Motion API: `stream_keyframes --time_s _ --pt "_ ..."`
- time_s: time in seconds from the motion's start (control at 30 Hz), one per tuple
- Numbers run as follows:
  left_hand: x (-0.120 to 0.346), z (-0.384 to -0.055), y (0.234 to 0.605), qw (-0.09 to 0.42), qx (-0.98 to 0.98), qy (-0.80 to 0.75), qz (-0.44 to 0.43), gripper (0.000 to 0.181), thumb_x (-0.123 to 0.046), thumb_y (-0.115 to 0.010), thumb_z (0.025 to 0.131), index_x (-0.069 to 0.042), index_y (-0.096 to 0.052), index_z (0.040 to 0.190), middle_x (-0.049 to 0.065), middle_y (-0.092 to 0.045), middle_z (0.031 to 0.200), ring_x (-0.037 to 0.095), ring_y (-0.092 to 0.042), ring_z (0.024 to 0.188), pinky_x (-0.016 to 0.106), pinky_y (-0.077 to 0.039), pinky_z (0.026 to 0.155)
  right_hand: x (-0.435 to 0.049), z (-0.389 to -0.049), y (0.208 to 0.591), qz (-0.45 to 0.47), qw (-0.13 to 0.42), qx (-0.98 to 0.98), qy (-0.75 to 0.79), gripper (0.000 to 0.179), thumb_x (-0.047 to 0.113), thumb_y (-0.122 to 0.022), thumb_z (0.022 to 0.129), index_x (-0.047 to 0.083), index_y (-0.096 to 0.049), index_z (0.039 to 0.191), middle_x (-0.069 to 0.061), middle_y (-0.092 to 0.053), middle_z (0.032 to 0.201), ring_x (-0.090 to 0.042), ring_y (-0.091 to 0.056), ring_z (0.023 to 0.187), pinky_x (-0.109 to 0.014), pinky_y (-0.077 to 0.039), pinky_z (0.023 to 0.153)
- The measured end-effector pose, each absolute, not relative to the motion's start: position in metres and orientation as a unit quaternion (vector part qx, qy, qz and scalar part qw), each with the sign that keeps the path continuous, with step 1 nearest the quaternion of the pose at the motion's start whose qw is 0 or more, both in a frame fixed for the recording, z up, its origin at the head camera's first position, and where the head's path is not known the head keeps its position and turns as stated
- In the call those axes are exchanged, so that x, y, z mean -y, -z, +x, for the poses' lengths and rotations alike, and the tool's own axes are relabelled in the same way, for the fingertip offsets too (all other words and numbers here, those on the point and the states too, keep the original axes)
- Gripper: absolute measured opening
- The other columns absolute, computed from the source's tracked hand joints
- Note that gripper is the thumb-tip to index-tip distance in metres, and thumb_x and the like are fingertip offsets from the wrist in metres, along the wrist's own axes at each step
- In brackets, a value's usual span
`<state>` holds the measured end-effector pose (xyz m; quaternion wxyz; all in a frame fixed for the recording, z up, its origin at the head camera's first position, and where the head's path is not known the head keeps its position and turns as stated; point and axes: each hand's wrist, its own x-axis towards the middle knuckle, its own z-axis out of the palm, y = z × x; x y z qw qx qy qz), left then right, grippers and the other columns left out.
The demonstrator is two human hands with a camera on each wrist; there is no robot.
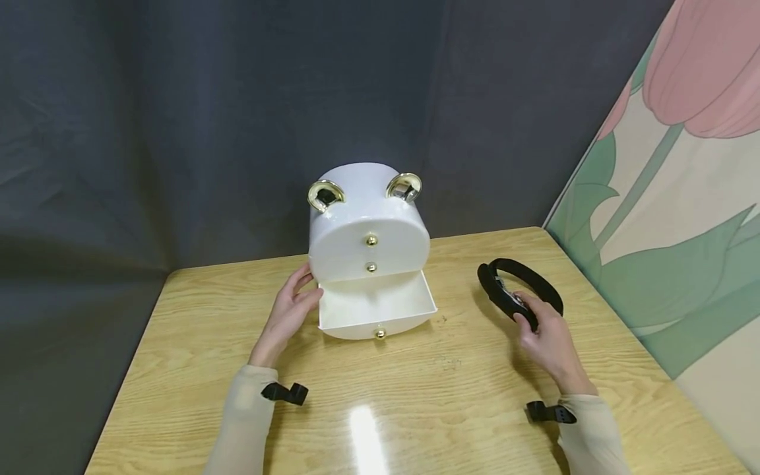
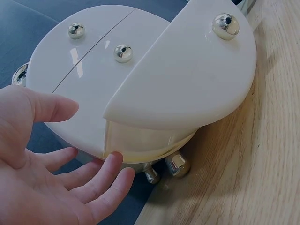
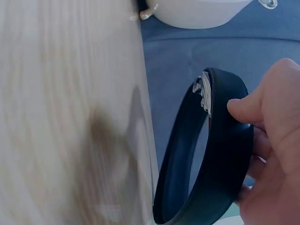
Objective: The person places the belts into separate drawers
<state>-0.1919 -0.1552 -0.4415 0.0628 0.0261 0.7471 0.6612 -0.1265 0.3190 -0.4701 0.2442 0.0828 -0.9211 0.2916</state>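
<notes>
A white rounded storage box (image 1: 368,247) with gold knobs and two gold ears stands on the table, its lowest drawer (image 1: 374,300) pulled out. Beside the box's left side is my left hand (image 1: 289,316), its fingers spread and loosely bent. In the left wrist view the left hand (image 2: 61,173) reaches along the box's edge near the drawer; whether the fingertips touch it I cannot tell. On the right, my right hand (image 1: 549,340) pinches a coiled black belt (image 1: 537,280) with a silvery buckle, the thumb pressed on the outer face. The right wrist view shows the belt loop (image 3: 225,150) standing on edge.
The wooden table (image 1: 451,409) runs up to a dark grey curtain (image 1: 249,119) behind the box. A tulip-patterned panel (image 1: 689,198) borders the right side. Each wrist wears a black strap with a small camera.
</notes>
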Motion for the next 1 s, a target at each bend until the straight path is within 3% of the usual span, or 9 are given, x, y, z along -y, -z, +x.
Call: stream_keyframes --time_s 0.2,0.4,0.47,0.67,0.8,1.0 --pt "0.158 -0.191 0.444 0.054 -0.761 -0.645 0.047 0.078 -0.004 -0.064 0.103 -0.015 -0.025 0.17 0.017 -0.036 0.171 0.043 -0.052 0.145 0.042 -0.052 0.11 -0.311 -0.127 0.47 0.125 0.26 0.911 -0.295 0.043 -0.012 -0.072 0.09 -0.002 -0.069 0.132 -0.023 -0.075 0.113 -0.035 -0.065 0.094 -0.029 -0.04 0.082" --pt "0.16 -0.192 0.447 0.047 -0.767 -0.637 0.062 0.087 0.008 -0.065 0.095 -0.013 -0.026 0.17 0.019 -0.037 0.171 0.047 -0.053 0.143 0.041 -0.054 0.104 -0.303 -0.126 0.466 0.149 0.267 0.898 -0.316 0.045 -0.015 -0.073 0.089 -0.002 -0.07 0.132 -0.02 -0.076 0.105 -0.011 -0.054 0.082 -0.015 -0.039 0.063" --pt "0.16 -0.193 0.447 0.045 -0.767 -0.637 0.063 0.088 0.008 -0.065 0.094 -0.012 -0.026 0.17 0.019 -0.037 0.171 0.047 -0.054 0.142 0.042 -0.055 0.105 -0.298 -0.125 0.462 0.155 0.262 0.896 -0.322 0.045 -0.015 -0.072 0.089 -0.001 -0.07 0.132 -0.021 -0.076 0.109 -0.009 -0.054 0.084 -0.015 -0.04 0.063" --pt "0.159 -0.194 0.446 0.042 -0.768 -0.636 0.051 0.091 0.007 -0.068 0.091 -0.012 -0.027 0.17 0.019 -0.038 0.17 0.046 -0.059 0.134 0.034 -0.056 0.096 -0.284 -0.121 0.448 0.181 0.244 0.897 -0.322 0.046 -0.013 -0.073 0.09 0.002 -0.07 0.133 -0.016 -0.076 0.117 -0.015 -0.061 0.098 -0.024 -0.037 0.085" --pt "0.159 -0.192 0.448 0.046 -0.768 -0.637 0.047 0.091 0.005 -0.069 0.091 -0.012 -0.026 0.17 0.019 -0.038 0.17 0.045 -0.06 0.128 0.024 -0.055 0.086 -0.277 -0.118 0.443 0.205 0.237 0.894 -0.32 0.047 -0.015 -0.074 0.088 0.001 -0.07 0.132 -0.014 -0.077 0.114 -0.013 -0.06 0.094 -0.028 -0.036 0.086" --pt "0.159 -0.192 0.448 0.049 -0.77 -0.634 0.051 0.089 0.005 -0.068 0.093 -0.012 -0.026 0.17 0.019 -0.038 0.17 0.046 -0.059 0.128 0.022 -0.054 0.085 -0.271 -0.116 0.439 0.221 0.235 0.891 -0.32 0.046 -0.016 -0.074 0.087 -0.002 -0.069 0.131 -0.014 -0.077 0.114 -0.016 -0.064 0.097 -0.031 -0.036 0.088"
